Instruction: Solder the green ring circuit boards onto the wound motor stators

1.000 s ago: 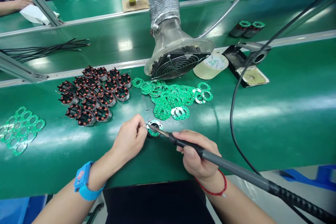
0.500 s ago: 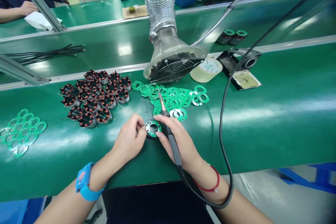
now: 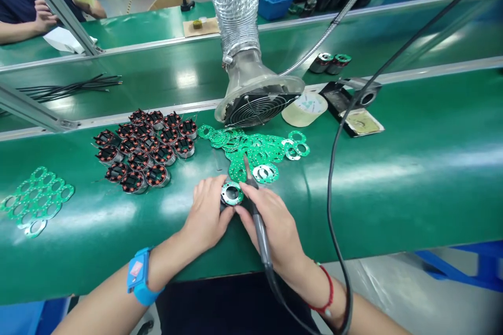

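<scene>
Bright light floods your counter point(image 3: 377, 214), with glare streaking it at eight and three o'clock! Up at twelve, the silver duct point(image 3: 236, 8) glints in crinkled highlights. Your left hand point(image 3: 208, 212) and right hand point(image 3: 273, 222) look fairly crisp; toward two o'clock, the corner goes soft and darker.

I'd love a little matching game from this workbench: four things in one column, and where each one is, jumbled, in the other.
Things
1. iron
2. blue band
3. coils
4. green-topped part

Places
A. grouped to the left of the loose green boards
B. between the left hand and the right hand
C. around the left wrist
D. held in the right hand

Right pairs: 1-D, 2-C, 3-A, 4-B
</scene>
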Available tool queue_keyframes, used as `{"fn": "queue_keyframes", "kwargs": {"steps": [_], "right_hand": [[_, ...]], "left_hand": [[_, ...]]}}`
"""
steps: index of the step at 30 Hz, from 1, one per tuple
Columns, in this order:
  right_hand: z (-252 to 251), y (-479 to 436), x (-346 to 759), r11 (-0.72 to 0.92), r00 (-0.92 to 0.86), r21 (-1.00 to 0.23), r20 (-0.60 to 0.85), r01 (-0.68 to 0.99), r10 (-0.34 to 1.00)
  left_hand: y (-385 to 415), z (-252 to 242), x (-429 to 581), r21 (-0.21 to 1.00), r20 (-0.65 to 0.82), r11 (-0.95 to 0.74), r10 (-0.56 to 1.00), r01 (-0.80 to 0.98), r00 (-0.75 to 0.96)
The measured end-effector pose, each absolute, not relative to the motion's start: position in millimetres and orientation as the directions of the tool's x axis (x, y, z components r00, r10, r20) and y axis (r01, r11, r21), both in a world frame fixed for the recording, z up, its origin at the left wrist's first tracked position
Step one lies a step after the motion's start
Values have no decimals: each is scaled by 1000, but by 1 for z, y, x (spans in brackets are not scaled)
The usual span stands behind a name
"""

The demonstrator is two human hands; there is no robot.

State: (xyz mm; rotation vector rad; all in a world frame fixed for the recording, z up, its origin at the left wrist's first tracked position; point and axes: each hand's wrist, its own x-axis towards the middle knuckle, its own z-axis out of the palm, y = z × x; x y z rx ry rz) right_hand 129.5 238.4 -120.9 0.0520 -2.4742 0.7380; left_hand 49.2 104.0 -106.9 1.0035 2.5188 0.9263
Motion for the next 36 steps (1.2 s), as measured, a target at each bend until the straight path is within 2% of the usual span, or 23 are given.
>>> {"fn": "queue_keyframes", "kwargs": {"steps": [5,9,13,16,21,23,28,30,33,36], "right_hand": [[-123,234,137,813,-862,-555,487,-178,143],[-123,236,131,754,-892,-647,400,-114,208],[-124,240,120,723,-927,-683,329,-103,179],[-126,241,117,718,-916,-693,330,-71,227],[-131,239,118,718,-887,-694,364,-56,283],[-131,239,118,724,-885,-688,368,-54,284],[-129,242,115,718,-895,-692,361,-70,261],[-129,243,115,710,-904,-698,359,-95,232],[-128,244,117,670,-910,-732,353,-122,219],[-123,248,122,634,-874,-767,372,-102,311]], "left_hand": [[101,-106,35,690,27,428,790,584,-612],[97,-109,27,699,44,377,825,608,-563],[92,-106,35,717,46,434,751,545,-659],[90,-100,45,668,33,531,679,522,-733],[91,-97,58,609,8,567,694,554,-720],[92,-99,60,637,-13,553,704,537,-710],[89,-101,46,805,-32,417,739,421,-673],[85,-100,37,828,-32,397,739,397,-673],[83,-97,29,802,-7,409,734,435,-679],[90,-96,31,716,47,419,768,558,-638]]}}
